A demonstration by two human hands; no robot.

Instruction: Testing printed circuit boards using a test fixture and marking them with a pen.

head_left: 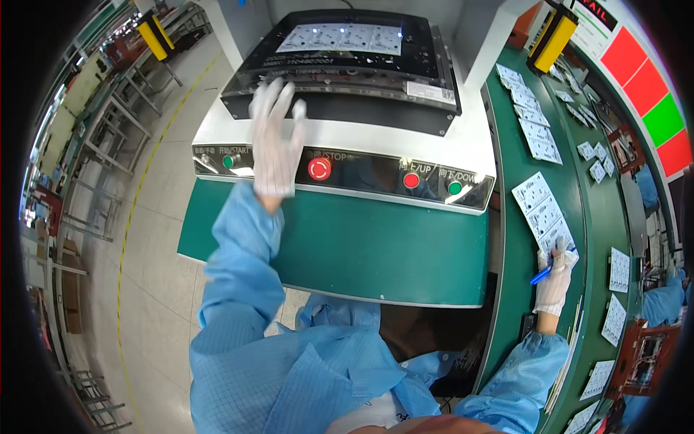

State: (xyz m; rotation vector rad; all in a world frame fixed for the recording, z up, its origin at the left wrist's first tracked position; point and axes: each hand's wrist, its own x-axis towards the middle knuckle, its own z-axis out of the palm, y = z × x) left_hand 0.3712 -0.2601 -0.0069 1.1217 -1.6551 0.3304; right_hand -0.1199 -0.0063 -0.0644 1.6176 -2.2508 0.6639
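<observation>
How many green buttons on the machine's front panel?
2: a green button left of the left hand; another toward the right end of the panel. The hand covers part of it, possibly hiding more.

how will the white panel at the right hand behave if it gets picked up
The white panel looks thin and straight-edged, so probably light and fairly stiff. Visible lines divide it into sections, so it may flex or snap there if lifted by one end. Lying flat, it seems unlikely to roll.

Circuit boards (536, 206) on bench (512, 289), right of machine (369, 175)
</observation>
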